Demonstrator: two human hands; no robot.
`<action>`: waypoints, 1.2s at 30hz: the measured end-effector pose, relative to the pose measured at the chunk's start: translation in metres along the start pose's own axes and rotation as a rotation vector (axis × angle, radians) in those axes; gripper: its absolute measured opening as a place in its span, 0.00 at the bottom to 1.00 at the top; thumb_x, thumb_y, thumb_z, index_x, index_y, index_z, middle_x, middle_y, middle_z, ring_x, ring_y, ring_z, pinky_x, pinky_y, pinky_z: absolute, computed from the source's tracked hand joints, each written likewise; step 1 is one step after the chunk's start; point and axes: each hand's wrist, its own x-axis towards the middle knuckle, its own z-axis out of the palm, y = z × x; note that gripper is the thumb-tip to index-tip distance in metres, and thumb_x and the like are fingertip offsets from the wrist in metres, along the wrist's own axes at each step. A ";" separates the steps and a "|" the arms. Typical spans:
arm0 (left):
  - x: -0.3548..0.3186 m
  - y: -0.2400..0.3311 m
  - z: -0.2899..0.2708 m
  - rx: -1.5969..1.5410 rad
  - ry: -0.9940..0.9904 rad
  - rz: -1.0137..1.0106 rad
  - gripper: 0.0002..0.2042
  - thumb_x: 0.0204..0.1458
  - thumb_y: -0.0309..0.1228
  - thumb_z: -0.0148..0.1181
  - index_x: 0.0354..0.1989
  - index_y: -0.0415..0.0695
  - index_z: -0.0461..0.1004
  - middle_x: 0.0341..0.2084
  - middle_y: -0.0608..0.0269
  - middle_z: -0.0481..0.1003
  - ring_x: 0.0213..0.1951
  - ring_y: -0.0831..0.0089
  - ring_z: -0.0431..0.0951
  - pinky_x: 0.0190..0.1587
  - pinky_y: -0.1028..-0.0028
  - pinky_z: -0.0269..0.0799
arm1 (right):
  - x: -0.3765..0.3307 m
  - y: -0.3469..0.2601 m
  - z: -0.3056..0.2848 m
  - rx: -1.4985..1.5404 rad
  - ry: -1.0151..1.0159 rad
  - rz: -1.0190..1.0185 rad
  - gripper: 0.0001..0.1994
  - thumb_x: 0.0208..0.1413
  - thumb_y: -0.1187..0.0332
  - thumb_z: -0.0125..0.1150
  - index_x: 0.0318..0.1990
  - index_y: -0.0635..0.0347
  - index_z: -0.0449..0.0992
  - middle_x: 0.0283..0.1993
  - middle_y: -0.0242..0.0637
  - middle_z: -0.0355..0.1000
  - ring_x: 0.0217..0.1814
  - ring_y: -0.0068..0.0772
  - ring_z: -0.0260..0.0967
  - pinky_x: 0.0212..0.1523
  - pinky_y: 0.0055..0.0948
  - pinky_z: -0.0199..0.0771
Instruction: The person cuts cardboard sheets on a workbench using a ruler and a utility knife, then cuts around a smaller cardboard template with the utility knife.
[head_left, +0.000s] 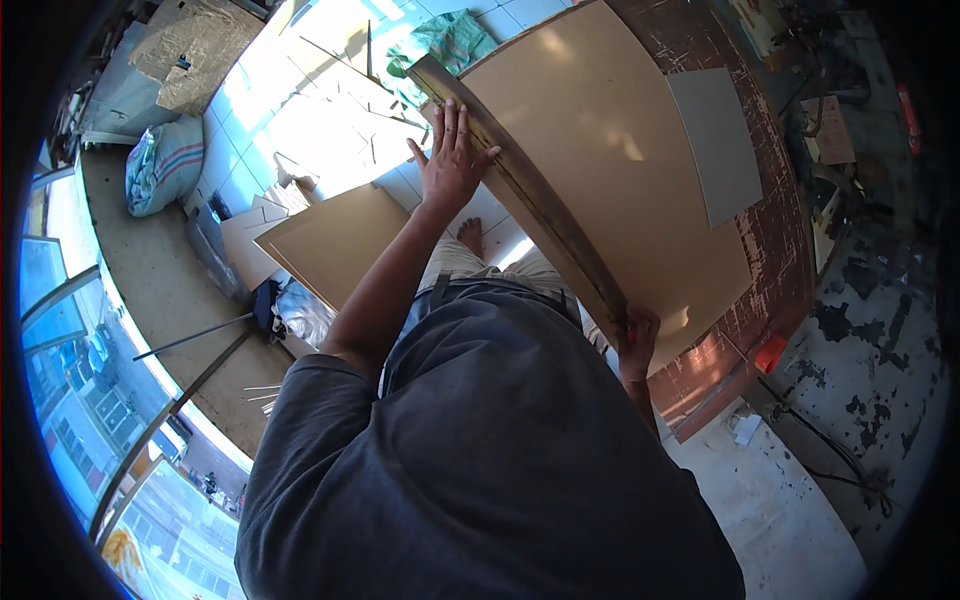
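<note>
Tan fibreboard sheet [600,160] lies flat on a worn red-brown workbench [780,250], its near long edge overhanging toward the person. Along that edge runs a dark, narrow strip [520,190], standing on the board's rim from the far corner down to the near corner. Left hand [450,160] is spread, fingers fanned and palm pressed flat against the strip and board edge near its far end; arm extended straight from the shoulder. Right hand [637,340] is closed around the near end of the board edge, fingers curled over the top face, thumb side not resolvable from this view. A smaller grey rectangular sheet [715,140] rests on the far side of the bench, partly overlapping the tan sheet. On the white tiled floor [300,110] below: a second tan board [335,245] lying near the person's bare foot [470,235], offcuts of pale board, a green cloth [445,40] beyond the bench corner, and a striped sack [165,165] by the wall. An orange object [770,352] sits at the bench's near corner; kind cannot be told.
</note>
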 end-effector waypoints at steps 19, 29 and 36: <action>0.003 -0.001 0.002 -0.032 0.017 -0.023 0.43 0.59 0.61 0.51 0.76 0.49 0.45 0.77 0.62 0.41 0.78 0.64 0.37 0.68 0.30 0.37 | -0.003 0.008 0.003 0.020 -0.001 0.015 0.22 0.52 0.71 0.71 0.57 0.55 0.75 0.54 0.43 0.64 0.55 0.46 0.66 0.52 0.40 0.74; -0.001 -0.004 0.007 -0.112 0.018 0.013 0.44 0.59 0.61 0.50 0.77 0.48 0.43 0.77 0.60 0.41 0.78 0.61 0.36 0.68 0.29 0.35 | -0.001 0.002 0.001 -0.028 0.026 -0.064 0.23 0.51 0.68 0.71 0.56 0.56 0.74 0.51 0.45 0.66 0.57 0.50 0.64 0.53 0.43 0.70; 0.001 -0.008 0.012 -0.077 0.083 0.050 0.43 0.59 0.60 0.52 0.77 0.49 0.45 0.77 0.58 0.42 0.77 0.59 0.38 0.67 0.29 0.35 | -0.003 0.000 -0.002 -0.019 0.024 0.017 0.23 0.51 0.71 0.69 0.56 0.57 0.74 0.55 0.45 0.64 0.57 0.49 0.66 0.53 0.42 0.72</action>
